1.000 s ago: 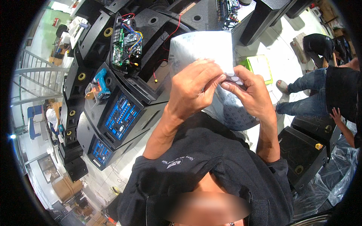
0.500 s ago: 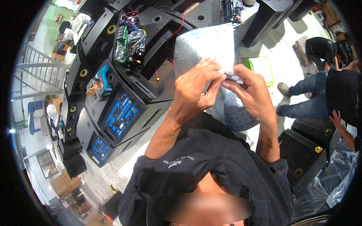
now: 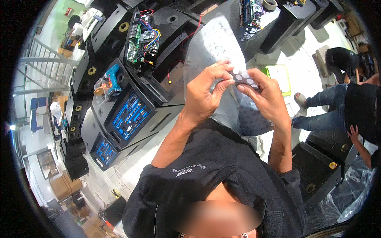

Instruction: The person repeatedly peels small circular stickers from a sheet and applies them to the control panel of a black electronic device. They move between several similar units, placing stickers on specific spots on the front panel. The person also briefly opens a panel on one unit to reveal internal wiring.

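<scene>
While both hands meet at mid-height before the chest, one grey strip (image 3: 245,78) with white round dots is raised between them, at the lower edge of a pale printed sheet (image 3: 218,43). Right grip (image 3: 266,95): grasping the strip's right end between thumb and fingers. Left grip (image 3: 204,89): thumb and forefinger brought together at the strip's left end; whether they pinch it cannot be told. Below the strip, beside the right wrist: a grey printed panel (image 3: 254,119), curved; its join to the sheet is hidden. Beyond, to the left: one electronics module (image 3: 143,41), green boards, blue and yellow wires; near it, one red lead (image 3: 169,71) with a yellow connector. Further left, atop a black speaker cabinet (image 3: 156,119): one blue cordless drill (image 3: 114,81), just beside a clear tub (image 3: 102,88) with orange content. Set in the cabinet: one blue control panel (image 3: 129,119). At upper right: one roll of tape (image 3: 270,4), near a second wired module (image 3: 249,18). Behind the right hand: one lime-green tray (image 3: 286,81), partly hidden. At right: one co-worker in blue jeans (image 3: 329,99); below, a dark cabinet (image 3: 319,170) bearing a small yellow item (image 3: 332,165); beside it, clear plastic sheeting (image 3: 359,184).
</scene>
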{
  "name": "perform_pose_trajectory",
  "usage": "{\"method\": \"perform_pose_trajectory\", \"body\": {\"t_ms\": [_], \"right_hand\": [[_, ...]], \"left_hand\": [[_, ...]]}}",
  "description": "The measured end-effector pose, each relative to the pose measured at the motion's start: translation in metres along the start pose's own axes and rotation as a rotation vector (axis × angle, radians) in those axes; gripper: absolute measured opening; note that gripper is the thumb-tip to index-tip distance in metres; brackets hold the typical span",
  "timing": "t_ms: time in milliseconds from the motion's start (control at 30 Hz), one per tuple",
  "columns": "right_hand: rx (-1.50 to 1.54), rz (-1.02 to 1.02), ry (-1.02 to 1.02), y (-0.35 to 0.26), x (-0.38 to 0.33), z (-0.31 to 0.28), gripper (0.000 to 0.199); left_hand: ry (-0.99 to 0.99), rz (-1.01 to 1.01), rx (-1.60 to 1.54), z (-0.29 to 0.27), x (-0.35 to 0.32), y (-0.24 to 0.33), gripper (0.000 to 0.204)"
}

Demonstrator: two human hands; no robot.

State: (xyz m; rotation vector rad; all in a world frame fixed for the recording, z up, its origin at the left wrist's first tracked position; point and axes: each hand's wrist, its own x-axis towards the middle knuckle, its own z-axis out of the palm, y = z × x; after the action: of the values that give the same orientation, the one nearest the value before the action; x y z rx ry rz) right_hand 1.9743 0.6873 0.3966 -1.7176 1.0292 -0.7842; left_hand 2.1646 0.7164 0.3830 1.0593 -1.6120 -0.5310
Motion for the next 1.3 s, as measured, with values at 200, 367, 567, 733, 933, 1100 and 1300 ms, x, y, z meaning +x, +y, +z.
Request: {"method": "perform_pose_trajectory", "body": {"t_ms": [200,367,567,733,933,1100,1300], "right_hand": [[-0.087,0.095,0.063,0.015,0.012,0.006,0.024],[-0.223,0.219,0.117,0.05,0.014,0.0,0.02],[-0.292,0.218,0.17,0.093,0.01,0.007,0.017],[-0.525,0.208,0.264,0.106,-0.003,0.038,0.018],[-0.669,0.315,0.31,0.096,-0.024,0.095,0.022],[-0.589,0.47,0.344,0.085,-0.041,0.124,0.014],[-0.726,0.577,0.297,0.059,-0.042,0.147,0.016]], "left_hand": [[0.037,-0.444,-0.387,-0.056,0.003,-0.016,0.013],[0.161,-0.541,-0.386,-0.155,0.009,-0.05,0.021],[0.292,-0.653,-0.514,-0.266,-0.006,-0.122,0.024],[0.316,-0.638,-0.516,-0.334,-0.008,-0.196,0.025],[0.279,-0.643,-0.317,-0.396,0.001,-0.328,0.025],[0.167,-0.578,-0.071,-0.396,0.02,-0.431,0.025],[0.069,-0.462,-0.246,-0.377,0.045,-0.498,0.027]]}}
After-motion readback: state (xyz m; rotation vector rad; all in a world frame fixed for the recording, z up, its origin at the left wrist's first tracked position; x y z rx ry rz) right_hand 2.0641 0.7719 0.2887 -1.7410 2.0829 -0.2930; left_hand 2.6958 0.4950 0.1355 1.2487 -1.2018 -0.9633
